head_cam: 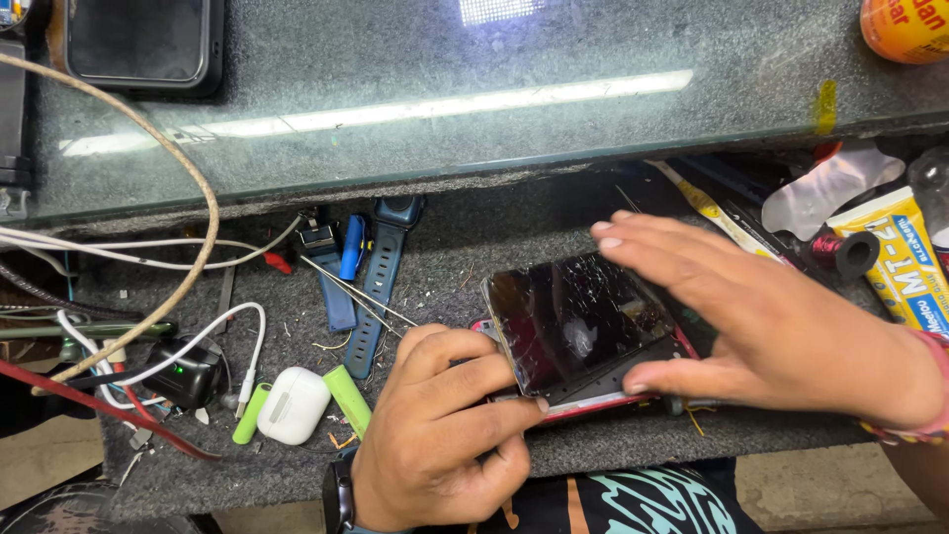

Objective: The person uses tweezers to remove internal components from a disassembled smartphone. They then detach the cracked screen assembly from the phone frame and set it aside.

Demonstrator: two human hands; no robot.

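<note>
Glass is the worry in the head view: the phone lies on the grey felt counter, its dark screen webbed with cracks toward the upper right and lifted off the red frame beneath. The left hand pinches the screen's lower left edge, thumb stretched along it, so its grip is closed on the phone. The right hand lies flat and open across the phone's right side, fingers spread, clasping nothing. I judge that further prying at the lifted edge could spread the cracks or shed splinters into the fingertips, since bare skin rests right on broken glass. A slip of the flat hand could also shove the phone toward the counter's front edge. Just beside the left hand lie a green cylindrical cell and a white earbud case.
</note>
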